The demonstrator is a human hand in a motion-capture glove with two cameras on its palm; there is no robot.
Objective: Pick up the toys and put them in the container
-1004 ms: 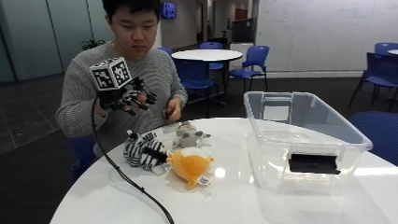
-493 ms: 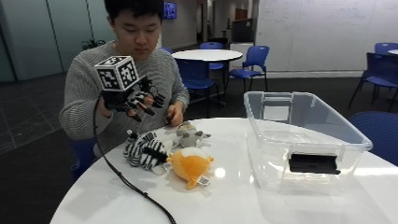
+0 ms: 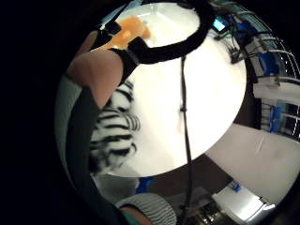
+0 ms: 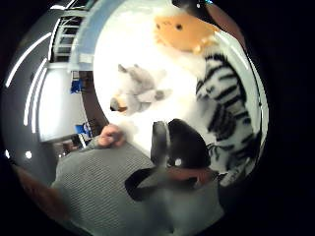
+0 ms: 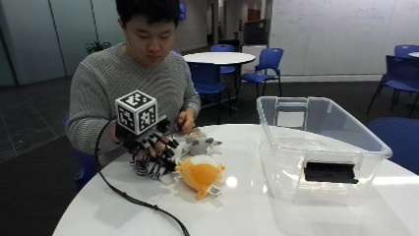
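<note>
The gloved right hand (image 5: 152,142) hung just above the zebra toy (image 5: 152,167), its fingers (image 5: 169,143) spread and pointing down toward the striped body; whether any fingertip touched the plush could not be told. The zebra lay on the white counter (image 5: 262,216) at the near left, mostly hidden under the hand, so its heading was unclear from outside. The thumb side palm view showed the zebra (image 4: 224,110) stretched out lengthwise, one end meeting the orange toy (image 4: 184,32).

The orange plush (image 5: 198,173) lay on its side just beside the zebra, its long axis running toward the counter's near edge, a tag at that end. The small grey toy (image 5: 199,143) sat behind them, near the person's bare left hand (image 5: 185,122), which rested at the counter's edge.

The clear plastic container (image 5: 327,147) stood well apart to the right, open-topped, its long side running away from the camera, a black label on its near wall.
</note>
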